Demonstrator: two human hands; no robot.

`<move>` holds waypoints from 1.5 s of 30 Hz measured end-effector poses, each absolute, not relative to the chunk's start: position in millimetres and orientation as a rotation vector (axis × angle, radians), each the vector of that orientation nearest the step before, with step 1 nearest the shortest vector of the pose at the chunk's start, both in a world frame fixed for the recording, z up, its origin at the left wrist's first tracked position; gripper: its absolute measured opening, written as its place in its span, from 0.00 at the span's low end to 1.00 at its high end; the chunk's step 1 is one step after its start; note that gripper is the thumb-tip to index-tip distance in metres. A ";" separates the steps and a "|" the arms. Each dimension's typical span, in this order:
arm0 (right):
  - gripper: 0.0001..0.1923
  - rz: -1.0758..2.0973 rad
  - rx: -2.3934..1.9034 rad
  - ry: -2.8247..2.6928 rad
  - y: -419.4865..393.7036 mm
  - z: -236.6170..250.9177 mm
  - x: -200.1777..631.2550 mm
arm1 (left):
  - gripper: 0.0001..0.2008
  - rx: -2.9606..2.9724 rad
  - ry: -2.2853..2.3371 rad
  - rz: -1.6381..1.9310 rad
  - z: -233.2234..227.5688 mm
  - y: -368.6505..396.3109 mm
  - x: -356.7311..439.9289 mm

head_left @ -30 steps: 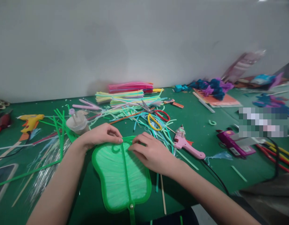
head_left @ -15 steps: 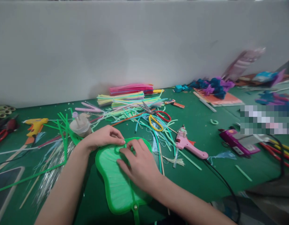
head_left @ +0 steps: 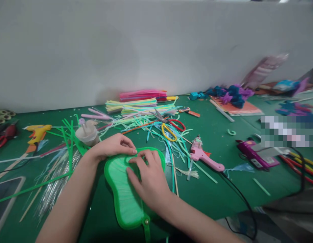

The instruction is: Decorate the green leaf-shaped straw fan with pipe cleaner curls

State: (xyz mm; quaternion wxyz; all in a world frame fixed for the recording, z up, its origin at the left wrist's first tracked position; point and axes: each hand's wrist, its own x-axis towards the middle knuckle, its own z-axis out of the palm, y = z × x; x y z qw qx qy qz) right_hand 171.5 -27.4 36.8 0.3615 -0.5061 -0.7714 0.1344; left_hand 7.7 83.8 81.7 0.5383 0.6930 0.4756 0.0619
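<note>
A green hand fan (head_left: pixel 126 202) with a fuzzy pipe-cleaner rim lies on the table in front of me; a pearl-like bead (head_left: pixel 146 222) sits where its handle begins. My left hand (head_left: pixel 118 145) is closed at the fan's top edge, thumb and fingertips pinching a small curled green pipe cleaner (head_left: pixel 127 161) that lies on the fan's face. Over the fan's upper right, my right hand (head_left: pixel 152 179) has its fingers bent and pinched against the same green piece. My fingertips partly cover it.
Scissors (head_left: pixel 169 126) rest on scattered pipe cleaners ahead. A pink glue gun (head_left: pixel 204 157) with a trailing cord lies right, beyond it a purple tool (head_left: pixel 258 155). On the left are a yellow glue gun (head_left: pixel 38 135), a pale cup (head_left: pixel 87 135) and a phone-like slab (head_left: pixel 6 202).
Both hands stay at the fan's top edge, with only slight finger shifts. The right fingers have moved up a little over the curled piece. The view has shifted slightly.
</note>
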 end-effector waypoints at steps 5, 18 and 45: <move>0.04 0.306 -1.329 -1.980 -19.3 35.7 164.1 | 0.15 1.660 1.121 0.163 79.8 85.0 7.7; 0.08 0.343 -1.285 -1.872 -24.3 35.7 196.2 | 0.17 1.624 1.116 0.167 77.7 84.3 6.8; 0.17 0.631 -1.116 -2.047 35.1 38.5 227.3 | 0.14 1.681 1.094 0.270 72.3 82.1 10.3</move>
